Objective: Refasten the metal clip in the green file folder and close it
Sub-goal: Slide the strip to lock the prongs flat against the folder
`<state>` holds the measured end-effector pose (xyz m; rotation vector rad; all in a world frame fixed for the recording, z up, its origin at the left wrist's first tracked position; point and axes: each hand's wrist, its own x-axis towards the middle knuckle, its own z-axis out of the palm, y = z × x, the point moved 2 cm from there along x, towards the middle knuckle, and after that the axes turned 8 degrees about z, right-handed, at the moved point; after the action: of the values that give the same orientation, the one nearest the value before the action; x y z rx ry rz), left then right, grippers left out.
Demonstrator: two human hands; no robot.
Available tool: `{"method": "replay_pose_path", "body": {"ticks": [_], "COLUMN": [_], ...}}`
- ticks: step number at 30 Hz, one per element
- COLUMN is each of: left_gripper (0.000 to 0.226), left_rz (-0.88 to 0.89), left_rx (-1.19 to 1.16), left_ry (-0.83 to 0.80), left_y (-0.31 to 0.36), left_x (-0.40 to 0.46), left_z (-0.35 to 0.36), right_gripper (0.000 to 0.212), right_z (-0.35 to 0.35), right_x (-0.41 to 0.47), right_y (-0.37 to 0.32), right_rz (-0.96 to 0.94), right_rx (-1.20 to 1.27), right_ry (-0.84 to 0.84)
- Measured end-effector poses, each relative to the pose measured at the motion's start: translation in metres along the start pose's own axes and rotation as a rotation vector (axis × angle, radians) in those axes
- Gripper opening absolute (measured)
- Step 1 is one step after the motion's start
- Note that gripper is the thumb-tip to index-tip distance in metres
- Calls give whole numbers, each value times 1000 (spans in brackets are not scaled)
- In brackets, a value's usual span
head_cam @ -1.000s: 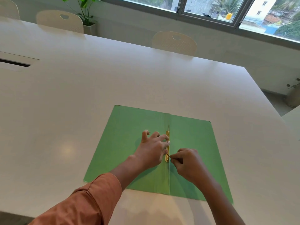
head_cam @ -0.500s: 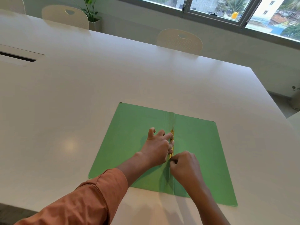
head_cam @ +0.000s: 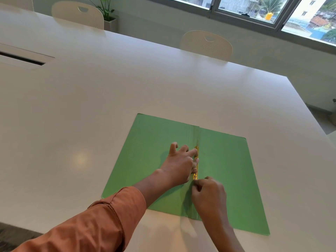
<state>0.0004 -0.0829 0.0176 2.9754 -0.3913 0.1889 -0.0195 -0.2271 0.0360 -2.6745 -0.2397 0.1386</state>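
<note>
A green file folder [head_cam: 151,153] lies open and flat on the white table, spine pointing away from me. A gold metal clip [head_cam: 196,161] runs along the spine. My left hand [head_cam: 180,165] rests on the left flap, its fingertips pressing on the clip's upper and middle part. My right hand [head_cam: 209,195] is curled just below the clip's near end, thumb and forefinger pinched at that end. Whatever the right fingers pinch is too small to make out.
The white table [head_cam: 127,91] stretches far and left, with a slotted cable hatch [head_cam: 21,58] at the left. Two cream chairs [head_cam: 207,44] stand at the far edge. The table's right edge lies close to the folder. A window runs along the back wall.
My right hand has slid slightly toward me along the spine, exposing the clip's near end. The left hand stays pressed on the clip. The camera has shifted a little.
</note>
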Motion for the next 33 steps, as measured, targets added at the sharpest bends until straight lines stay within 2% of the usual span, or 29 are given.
{"method": "replay_pose_path", "body": {"ticks": [5, 9, 15, 20, 23, 26, 29, 33], "left_gripper": [39, 38, 36, 36, 39, 35, 47, 64], "left_rz": [-2, -6, -11, -48, -178, -459, -658, -806], "left_rx": [-5, -6, -40, -153, -257, -278, -164, -70], "left_ry": [1, -3, 21, 90, 190, 309, 263, 136], "left_y": [1, 1, 0, -3, -15, -51, -101, -161], "left_x": [-2, -2, -3, -5, -13, -26, -34, -36], "left_z": [-2, -3, 1, 10, 10, 3, -7, -18], "right_gripper": [14, 19, 15, 16, 20, 22, 23, 25], "right_z": [-5, -1, 0, 2, 3, 4, 4, 6], "right_x": [8, 16, 16, 7, 4, 2, 0, -1], "right_y": [23, 36, 39, 37, 39, 44, 49, 57], "right_rz": [238, 296, 220, 76, 59, 53, 51, 51], "right_rx": [347, 478, 408, 235, 244, 327, 429, 504], "right_ry": [-87, -163, -140, -36, -6, -7, -14, -12]}}
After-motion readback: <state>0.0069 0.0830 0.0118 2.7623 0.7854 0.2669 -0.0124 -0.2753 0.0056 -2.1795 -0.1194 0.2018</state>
